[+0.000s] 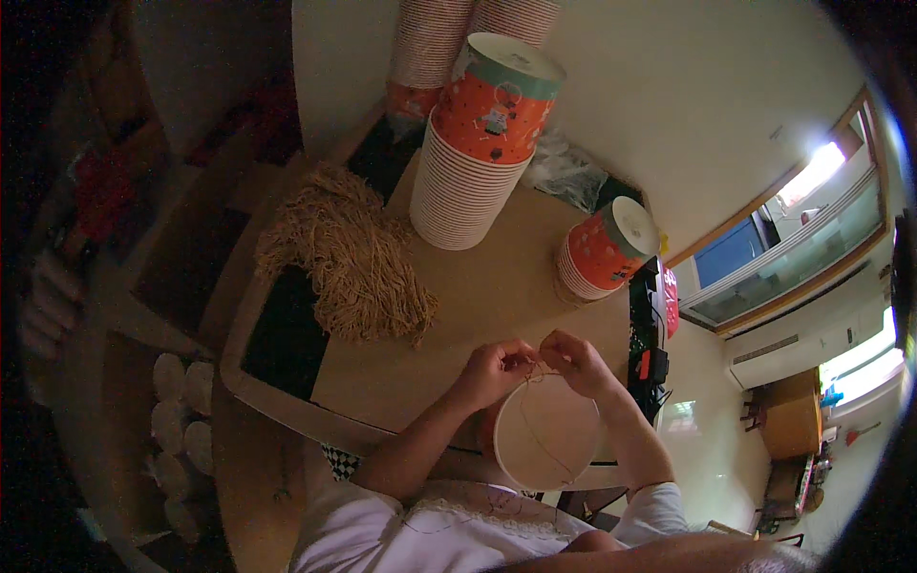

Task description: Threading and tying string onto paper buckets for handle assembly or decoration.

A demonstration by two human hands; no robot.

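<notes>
Brown board (497, 296) covers much of the table (325, 418). Lower left, a cardboard box (124, 420) holds round white objects (168, 427). Left of centre, a shaggy tan string bundle (358, 263) lies beside a tall orange paper-tub stack (468, 181). Lower centre, the left hand (492, 371) and right hand (581, 363), fingertips pinched together, hold thin brown string (536, 376) at the rim of a white-lined orange paper tub (559, 430); one strand crosses its mouth. Farther right stands a shorter orange stack (600, 250).

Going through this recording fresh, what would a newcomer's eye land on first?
Probably the tall stack of upside-down orange-patterned paper buckets at the upper centre, with the shaggy heap of tan strings to its left. Then, at the lower centre, the left hand and right hand, which appear to pinch a thin string at the rim of an open bucket.
</notes>
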